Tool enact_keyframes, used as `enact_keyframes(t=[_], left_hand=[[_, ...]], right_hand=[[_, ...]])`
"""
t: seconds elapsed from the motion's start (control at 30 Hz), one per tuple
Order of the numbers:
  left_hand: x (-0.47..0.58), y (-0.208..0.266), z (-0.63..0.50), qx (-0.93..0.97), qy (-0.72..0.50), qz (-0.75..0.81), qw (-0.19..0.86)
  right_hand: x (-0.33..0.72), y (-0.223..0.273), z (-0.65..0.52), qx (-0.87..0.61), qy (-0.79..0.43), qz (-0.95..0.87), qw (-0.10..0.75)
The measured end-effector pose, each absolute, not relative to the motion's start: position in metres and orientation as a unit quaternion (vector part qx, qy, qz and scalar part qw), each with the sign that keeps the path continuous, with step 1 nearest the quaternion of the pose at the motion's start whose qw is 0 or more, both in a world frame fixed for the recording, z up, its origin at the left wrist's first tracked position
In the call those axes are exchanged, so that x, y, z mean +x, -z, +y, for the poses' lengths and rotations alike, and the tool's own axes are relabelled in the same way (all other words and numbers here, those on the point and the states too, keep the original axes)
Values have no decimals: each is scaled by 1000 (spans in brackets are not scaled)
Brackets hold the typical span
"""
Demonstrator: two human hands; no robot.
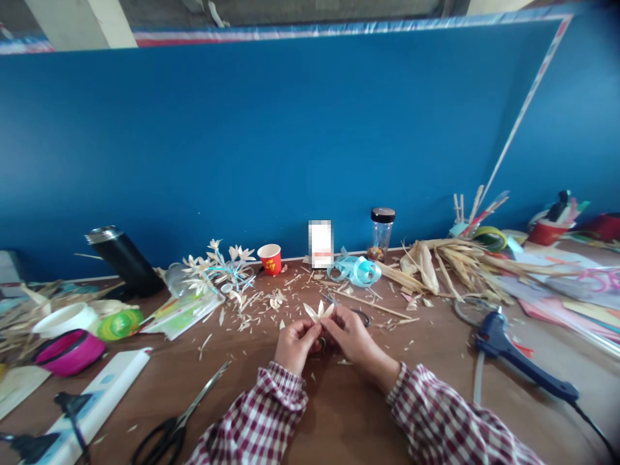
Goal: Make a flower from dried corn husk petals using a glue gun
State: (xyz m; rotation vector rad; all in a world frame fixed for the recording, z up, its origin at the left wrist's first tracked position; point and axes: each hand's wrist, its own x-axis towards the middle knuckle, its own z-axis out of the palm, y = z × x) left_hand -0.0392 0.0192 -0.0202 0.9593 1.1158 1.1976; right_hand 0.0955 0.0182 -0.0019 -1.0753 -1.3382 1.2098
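Cream petals are fanning out of the flower [320, 312], which the left hand [295, 342] and the right hand [353, 339] are both pinching with thumb and fingers over the brown table [339, 413]. Scissors [178, 418] are lying near the left sleeve [256, 413]; a blue glue gun [520, 368] is resting beyond the right sleeve [450, 407]. Past the hands, pale scraps [249, 318] are littering the table, more flowers [196, 265] are standing left of a red cup [271, 263], and blue ribbon [361, 272] is curling beside a jar [382, 234].
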Motion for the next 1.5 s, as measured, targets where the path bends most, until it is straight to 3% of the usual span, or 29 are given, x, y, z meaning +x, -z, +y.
enact_keyframes(t=[0.3,1.27,1.5], left_hand=[[-38,16,16,425,-521,495,550],[-33,14,9,503,-516,517,462],[-34,15,12,464,-498,526,510]], right_hand=[[93,4,18,-392,-599,-480,508],[92,9,19,-419,-535,-512,525],[91,6,19,-413,-555,-497,525]])
